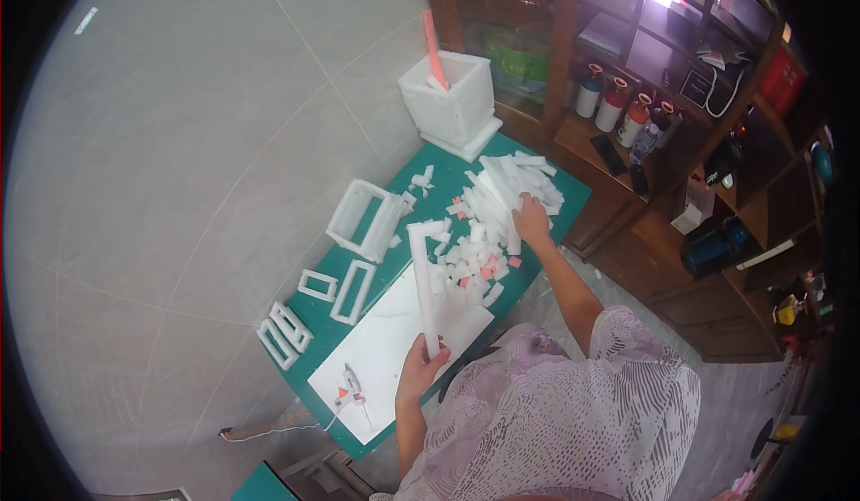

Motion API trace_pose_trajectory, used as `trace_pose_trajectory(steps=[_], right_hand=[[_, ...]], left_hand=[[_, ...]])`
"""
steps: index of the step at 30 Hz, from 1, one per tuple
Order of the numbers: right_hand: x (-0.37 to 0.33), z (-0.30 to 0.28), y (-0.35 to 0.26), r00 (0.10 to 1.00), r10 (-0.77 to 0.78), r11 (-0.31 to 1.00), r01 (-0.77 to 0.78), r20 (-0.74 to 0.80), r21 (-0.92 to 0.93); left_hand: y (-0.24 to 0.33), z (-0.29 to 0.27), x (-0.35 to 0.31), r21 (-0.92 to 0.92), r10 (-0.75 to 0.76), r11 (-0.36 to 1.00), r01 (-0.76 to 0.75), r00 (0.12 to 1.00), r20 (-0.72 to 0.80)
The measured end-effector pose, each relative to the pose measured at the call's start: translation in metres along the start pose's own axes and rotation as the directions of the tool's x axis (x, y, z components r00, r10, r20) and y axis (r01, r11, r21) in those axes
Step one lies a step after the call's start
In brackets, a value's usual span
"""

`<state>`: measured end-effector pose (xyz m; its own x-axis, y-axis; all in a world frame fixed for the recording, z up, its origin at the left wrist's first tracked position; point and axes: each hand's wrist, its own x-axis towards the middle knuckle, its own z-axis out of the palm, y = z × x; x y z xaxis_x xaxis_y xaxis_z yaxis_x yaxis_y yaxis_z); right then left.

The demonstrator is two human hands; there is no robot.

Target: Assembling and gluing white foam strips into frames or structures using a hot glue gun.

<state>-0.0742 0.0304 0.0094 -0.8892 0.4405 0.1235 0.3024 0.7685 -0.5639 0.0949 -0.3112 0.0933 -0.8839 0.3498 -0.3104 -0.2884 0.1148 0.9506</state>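
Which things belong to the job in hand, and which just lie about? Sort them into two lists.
Likely part of the job:
L-shaped white piece in the left hand
white strips at the right hand
glue gun on the white board
white rectangular frames

Probably just lying about:
bottles in the brown cabinet
dark blue cylinder there

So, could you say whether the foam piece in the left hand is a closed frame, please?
Open: the foam piece shows an L, with one short arm at the end away from the left hand.
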Motion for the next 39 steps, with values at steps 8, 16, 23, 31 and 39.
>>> trace_pose_trajectory(steps=[8,16,23,31,39], right_hand=[[-0.008,-0.004,-0.005,0.998,-0.062,0.996,0.062,0.006,-0.069],[-0.037,0.007,-0.004,0.988,-0.135,0.988,0.141,0.076,-0.068],[-0.075,0.019,-0.038,0.963,-0.269,0.961,0.27,0.011,-0.069],[-0.152,-0.018,-0.149,0.625,-0.375,0.19,-0.672,0.685,0.716],[-0.212,-0.011,-0.195,0.43,-0.461,0.26,-0.77,0.776,0.582]], left_hand=[[-0.007,0.018,0.004,-0.064,-0.056,0.996,0.059,0.998,0.039],[0.005,0.004,0.003,0.02,-0.025,1.0,0.024,0.998,0.052],[-0.006,-0.027,-0.022,0.029,-0.082,0.996,0.08,0.995,0.055],[-0.048,-0.073,-0.056,0.496,-0.007,0.868,0.003,1.0,0.005],[-0.084,-0.119,-0.095,0.624,0.047,0.775,-0.098,0.994,0.098]])
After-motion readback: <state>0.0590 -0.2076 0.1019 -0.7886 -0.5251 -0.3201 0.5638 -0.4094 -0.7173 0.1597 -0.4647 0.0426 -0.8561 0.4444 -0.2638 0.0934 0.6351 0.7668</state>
